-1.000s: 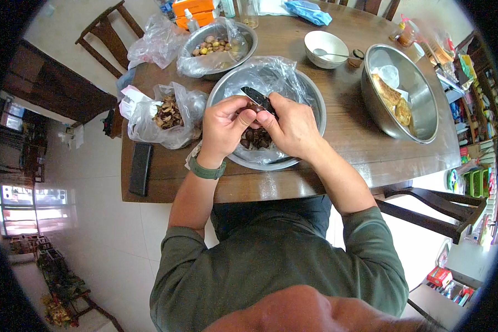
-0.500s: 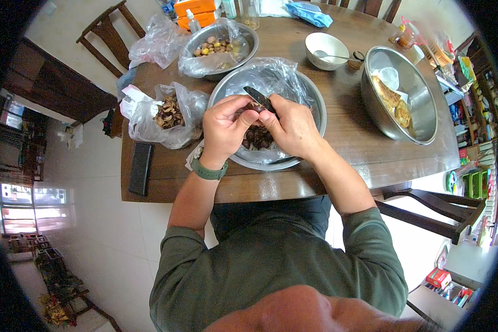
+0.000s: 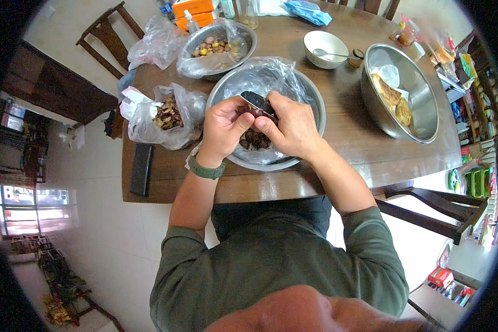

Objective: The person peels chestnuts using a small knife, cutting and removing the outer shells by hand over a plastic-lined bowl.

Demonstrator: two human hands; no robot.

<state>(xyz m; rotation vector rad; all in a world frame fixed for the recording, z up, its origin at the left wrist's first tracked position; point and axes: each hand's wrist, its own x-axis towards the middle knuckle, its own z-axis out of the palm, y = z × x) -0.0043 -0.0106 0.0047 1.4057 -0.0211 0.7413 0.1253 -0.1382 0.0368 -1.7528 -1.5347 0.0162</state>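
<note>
Knife (image 3: 257,100) and nut (image 3: 254,112), together over the lined basin (image 3: 322,106)!
Your left hand (image 3: 224,123) pinches the brown nut, your right hand (image 3: 295,123) clasps the knife; both work close, likely for control, the basin presumably catching scraps.

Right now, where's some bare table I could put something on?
Try the bare table between the middle basin and big steel bowl, nearer than the white bowl. There's more along the near edge, right of the right forearm. The left is crowded: phone, plastic bag of brown pieces, basin of small round things.
</note>
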